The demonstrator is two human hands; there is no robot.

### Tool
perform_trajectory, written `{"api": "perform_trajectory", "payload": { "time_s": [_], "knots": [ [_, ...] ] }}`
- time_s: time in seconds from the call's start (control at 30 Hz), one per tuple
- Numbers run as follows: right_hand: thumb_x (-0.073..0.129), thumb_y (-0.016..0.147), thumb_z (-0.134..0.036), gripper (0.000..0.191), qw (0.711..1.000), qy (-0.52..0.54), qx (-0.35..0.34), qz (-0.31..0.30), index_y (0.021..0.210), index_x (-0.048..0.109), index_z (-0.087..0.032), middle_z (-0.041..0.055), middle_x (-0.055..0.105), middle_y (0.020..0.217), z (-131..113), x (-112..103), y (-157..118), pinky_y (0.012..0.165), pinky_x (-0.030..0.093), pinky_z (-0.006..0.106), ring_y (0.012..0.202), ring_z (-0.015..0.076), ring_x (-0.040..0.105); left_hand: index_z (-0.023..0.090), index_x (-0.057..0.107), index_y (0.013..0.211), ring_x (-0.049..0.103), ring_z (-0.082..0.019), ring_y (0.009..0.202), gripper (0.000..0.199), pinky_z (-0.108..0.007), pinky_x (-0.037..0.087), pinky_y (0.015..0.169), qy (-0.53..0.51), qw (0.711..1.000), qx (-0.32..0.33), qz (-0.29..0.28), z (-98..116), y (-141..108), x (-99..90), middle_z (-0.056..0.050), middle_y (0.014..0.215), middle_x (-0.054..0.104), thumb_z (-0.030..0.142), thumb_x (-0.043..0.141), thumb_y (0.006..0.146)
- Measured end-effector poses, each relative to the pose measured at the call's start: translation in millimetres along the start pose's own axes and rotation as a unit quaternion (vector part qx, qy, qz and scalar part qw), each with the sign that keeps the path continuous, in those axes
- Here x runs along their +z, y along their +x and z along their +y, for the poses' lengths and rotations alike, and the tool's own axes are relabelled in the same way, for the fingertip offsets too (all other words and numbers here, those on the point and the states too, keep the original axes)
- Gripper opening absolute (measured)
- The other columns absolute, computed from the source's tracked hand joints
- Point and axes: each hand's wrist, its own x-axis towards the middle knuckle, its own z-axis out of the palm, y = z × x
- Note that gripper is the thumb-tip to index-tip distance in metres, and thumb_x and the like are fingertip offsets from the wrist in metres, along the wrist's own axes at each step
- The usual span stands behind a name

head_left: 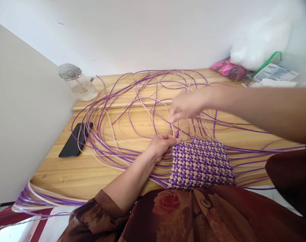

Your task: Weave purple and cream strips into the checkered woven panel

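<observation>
A woven panel (202,163) in a purple and beige check lies at the near edge of the table, against my shirt. Loose purple and beige cords run out from its sides and far edge. My left hand (164,144) pinches the panel's far left corner between thumb and forefinger, where a few cords stand up. Above and beyond that corner, my right hand (187,106) has its fingers closed on a beige cord (172,130) that rises from the weave. The right fingertips are slightly blurred.
Long cords (102,111) loop across the wooden table (59,178). A black phone (72,143) lies at the left, partly under cords. Behind it stands a clear bottle (81,87). Plastic bags (259,47) and papers (275,74) sit at the back right.
</observation>
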Motion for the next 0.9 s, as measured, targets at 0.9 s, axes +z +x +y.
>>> {"api": "perform_trajectory", "payload": {
  "time_s": [0.9],
  "knots": [
    [0.051, 0.092, -0.024, 0.025, 0.991, -0.028, -0.133, 0.012, 0.071, 0.06, -0.016, -0.002, 0.054, 0.062, -27, 32, -22, 0.057, 0.025, 0.026, 0.057, 0.0088, 0.041, 0.012, 0.068, 0.066, 0.056, -0.01, 0.062, 0.023, -0.024, 0.043, 0.065, -0.111, 0.994, 0.007, 0.0, 3, -3, -0.2, -0.001, 0.065, 0.065, 0.02, 0.086, 0.055]
  ]
}}
